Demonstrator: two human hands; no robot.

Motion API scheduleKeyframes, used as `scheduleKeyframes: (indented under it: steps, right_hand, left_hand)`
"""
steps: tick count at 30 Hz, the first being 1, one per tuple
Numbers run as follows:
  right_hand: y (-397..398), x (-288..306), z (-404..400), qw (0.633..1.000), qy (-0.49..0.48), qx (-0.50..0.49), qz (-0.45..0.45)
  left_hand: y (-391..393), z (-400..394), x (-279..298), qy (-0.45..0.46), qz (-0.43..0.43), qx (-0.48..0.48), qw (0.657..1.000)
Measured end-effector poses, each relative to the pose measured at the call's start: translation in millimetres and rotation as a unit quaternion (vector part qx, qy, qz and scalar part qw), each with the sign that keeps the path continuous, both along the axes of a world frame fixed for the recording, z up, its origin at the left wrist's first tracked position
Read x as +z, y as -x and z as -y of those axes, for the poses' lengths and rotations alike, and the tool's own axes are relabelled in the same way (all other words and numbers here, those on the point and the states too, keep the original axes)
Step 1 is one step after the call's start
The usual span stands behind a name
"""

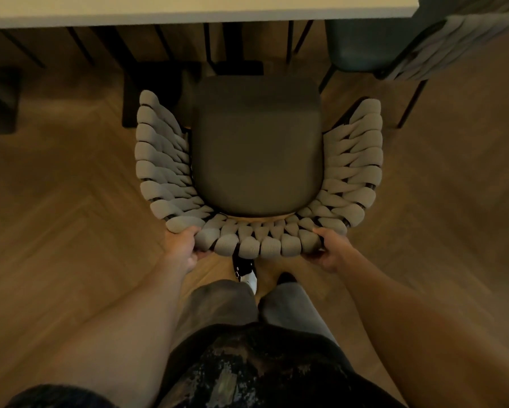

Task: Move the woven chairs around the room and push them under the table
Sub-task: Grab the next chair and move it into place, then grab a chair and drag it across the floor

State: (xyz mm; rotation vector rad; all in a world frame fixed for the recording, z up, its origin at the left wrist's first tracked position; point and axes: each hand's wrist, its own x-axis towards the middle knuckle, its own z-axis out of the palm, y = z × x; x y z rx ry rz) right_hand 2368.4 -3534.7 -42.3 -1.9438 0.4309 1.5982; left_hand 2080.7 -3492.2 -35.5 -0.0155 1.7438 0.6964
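A woven chair [256, 242] with a grey rope-wrapped back and a dark seat cushion [257, 148] stands on the wooden floor right in front of me, facing the white table [200, 11]. The seat's front edge is just short of the table's edge. My left hand [182, 247] grips the back rail at its left corner. My right hand [329, 250] grips the same rail at its right corner. Both hands curl round the woven top.
A second woven chair [453, 45] with a dark seat stands at the top right, at the table's corner. Black table legs and a base [235, 66] stand under the table. A dark block [0, 98] is at the left. My legs and one shoe [247, 278] are below the chair.
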Motion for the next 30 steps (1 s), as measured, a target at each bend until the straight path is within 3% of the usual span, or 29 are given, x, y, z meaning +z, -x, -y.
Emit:
scheduleKeyframes:
  steps: [8, 19, 26, 30]
  right_hand:
    - [-22.1, -7.7, -3.7, 1.0, 0.019, 0.007, -0.006]
    - [-22.1, -8.8, 18.1, 0.999, -0.041, 0.016, -0.02]
    - [-27.1, 1.8, 42.7, 0.978, -0.061, 0.198, 0.017]
    - [-24.8, 1.7, 58.3, 0.945, -0.066, 0.317, 0.04]
  left_hand:
    - [-21.1, 0.4, 0.6, 0.035, 0.016, -0.003, 0.999]
    - [-12.8, 3.2, 2.0, 0.038, 0.045, -0.049, 0.997]
    - [-0.5, 31.0, 9.7, 0.009, 0.018, -0.055, 0.998]
    - [1.7, 63.8, 16.8, 0.024, -0.058, -0.165, 0.984]
